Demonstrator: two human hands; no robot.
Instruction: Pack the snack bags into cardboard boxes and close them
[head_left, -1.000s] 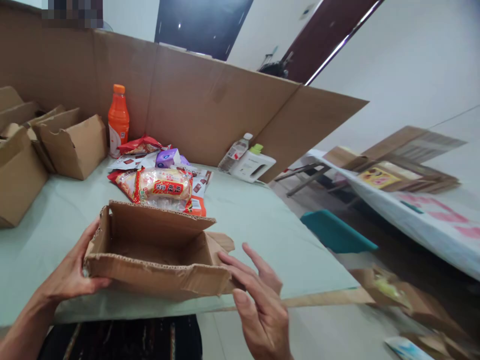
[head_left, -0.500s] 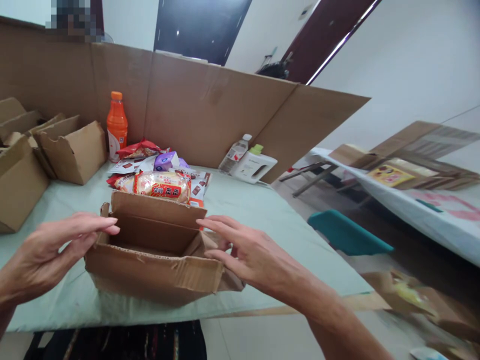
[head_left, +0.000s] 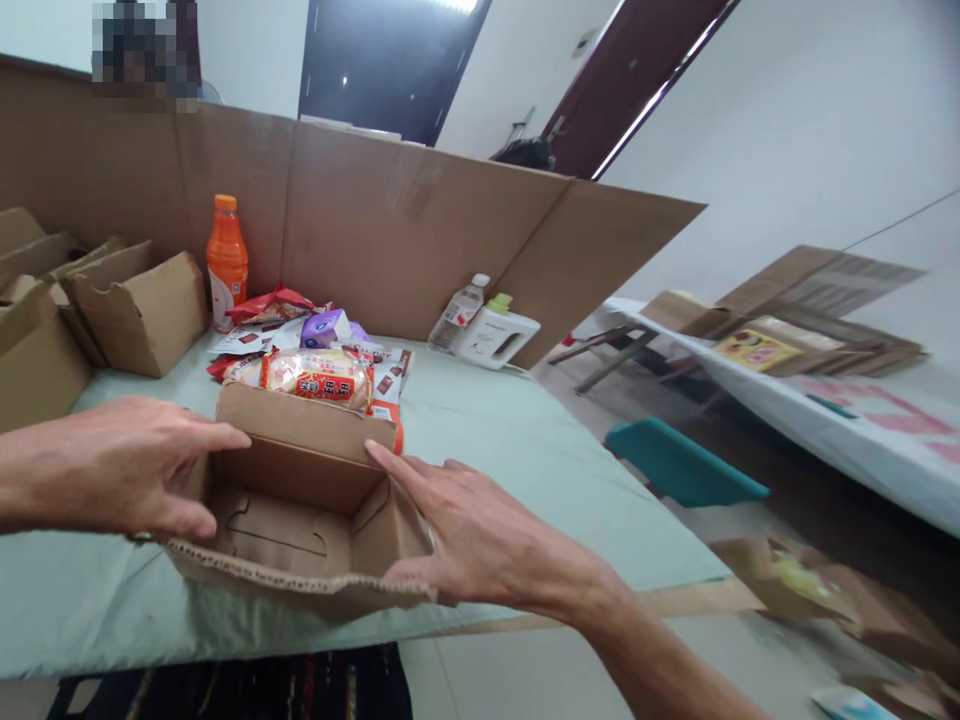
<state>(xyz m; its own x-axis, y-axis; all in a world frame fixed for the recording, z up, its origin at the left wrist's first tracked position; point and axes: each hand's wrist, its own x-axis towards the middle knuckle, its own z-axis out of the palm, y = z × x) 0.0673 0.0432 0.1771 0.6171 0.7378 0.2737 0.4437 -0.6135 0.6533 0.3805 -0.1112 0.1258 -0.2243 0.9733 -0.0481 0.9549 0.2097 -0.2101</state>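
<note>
An open-topped cardboard box (head_left: 291, 535) stands near the table's front edge, its inside and slotted bottom visible. At its left end, my left hand (head_left: 142, 470) has its index finger and thumb spread apart over the side. My right hand (head_left: 465, 525) spans the right end, with the index fingertip at the far flap (head_left: 304, 415) and the thumb at the near right corner. The other fingers of both hands are partly hidden. Just behind the box lies a clear-and-red bag of rice crackers (head_left: 319, 378), on top of other snack packets.
More cardboard boxes (head_left: 161, 310) stand at the left. An orange drink bottle (head_left: 227, 262), a purple packet (head_left: 325, 328), a clear bottle (head_left: 459, 312) and a white jug (head_left: 496, 332) are at the back. A cardboard screen (head_left: 360, 230) borders the table. A teal stool (head_left: 679, 462) is at right.
Both hands have moved in over the box's ends, the fingers wider apart. More of the box's inside and bottom shows now, and its near edge sits lower. The view has shifted slightly.
</note>
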